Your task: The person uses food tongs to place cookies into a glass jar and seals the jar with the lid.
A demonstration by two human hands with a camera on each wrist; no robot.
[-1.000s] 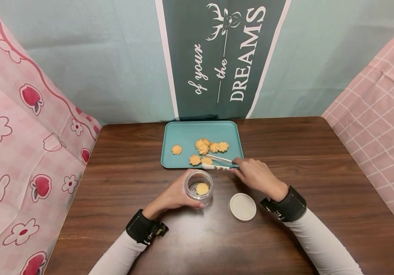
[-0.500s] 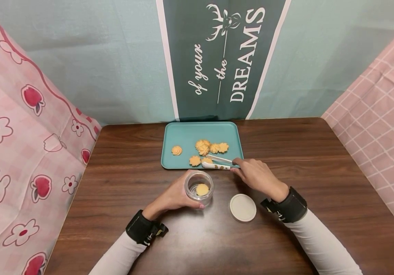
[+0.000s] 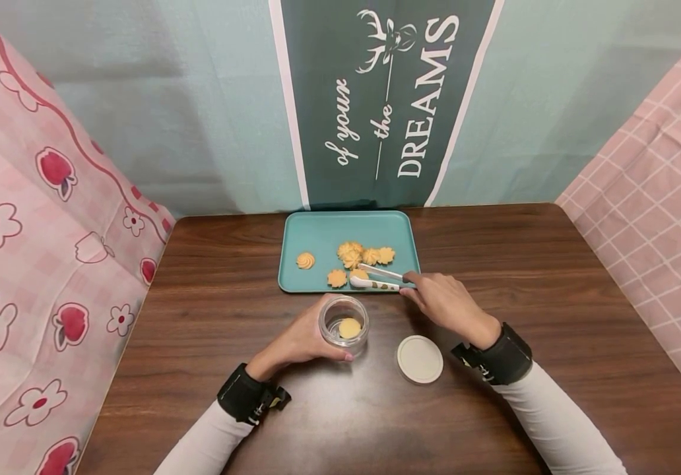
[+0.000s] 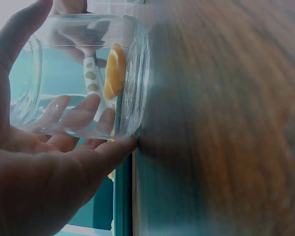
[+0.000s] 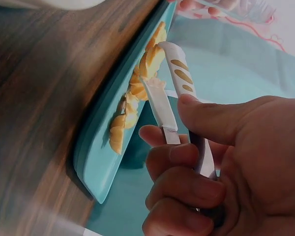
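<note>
Dark wooden table [image 3: 554, 297], pale teal backdrop, pink patterned cloths either side. The dark banner [image 3: 385, 99] reads "of your — the — DREAMS" under a stag's head. Right hand [image 3: 444, 303] pinches white spotted tongs [image 3: 376, 278], their long axis lying left-right, tips pointing left and closed around a cookie [image 3: 358, 274] at the teal tray's [image 3: 317, 231] near edge. Left hand [image 3: 299, 340] wraps the upright clear jar [image 3: 344, 321], one cookie inside. White lid [image 3: 420, 358] sits just beside.

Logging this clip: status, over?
Left hand holds jar, one cookie inside. Right hand pinches tongs round cookie on tray. Nothing blocking.
</note>
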